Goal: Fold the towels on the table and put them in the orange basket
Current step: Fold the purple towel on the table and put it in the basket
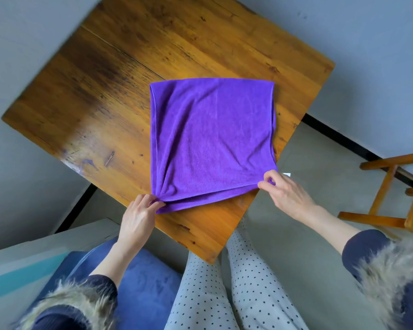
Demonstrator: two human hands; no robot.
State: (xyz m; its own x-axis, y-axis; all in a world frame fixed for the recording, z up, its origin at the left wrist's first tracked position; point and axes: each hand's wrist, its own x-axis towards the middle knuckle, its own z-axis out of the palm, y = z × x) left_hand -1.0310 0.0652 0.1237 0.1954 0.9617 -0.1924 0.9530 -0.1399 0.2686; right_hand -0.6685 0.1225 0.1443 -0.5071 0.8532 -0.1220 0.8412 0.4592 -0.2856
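A purple towel (pixel 212 139) lies flat on a wooden table (pixel 105 91), folded over once so that two layers show along the edge nearest the person. The towel sits toward the right and near side of the tabletop, and its near right corner reaches the table's edge. The left hand (pixel 140 211) pinches the near left corner of the towel between thumb and fingers, where the cloth bunches into small creases. The right hand (pixel 284 191) pinches the near right corner in the same way, with the fingers curled round the hem. A small pale tag (pixel 287 174) seems to stick out just past the right hand, though it is too small to be sure. Both forearms are bare up to dark sleeves with fur cuffs (pixel 389 277). Below the table are legs in pale dotted trousers (pixel 248 282), a blue cushion (pixel 148 287) to the left, and part of a wooden chair (pixel 386 186) to the right on a grey floor (pixel 308 158).
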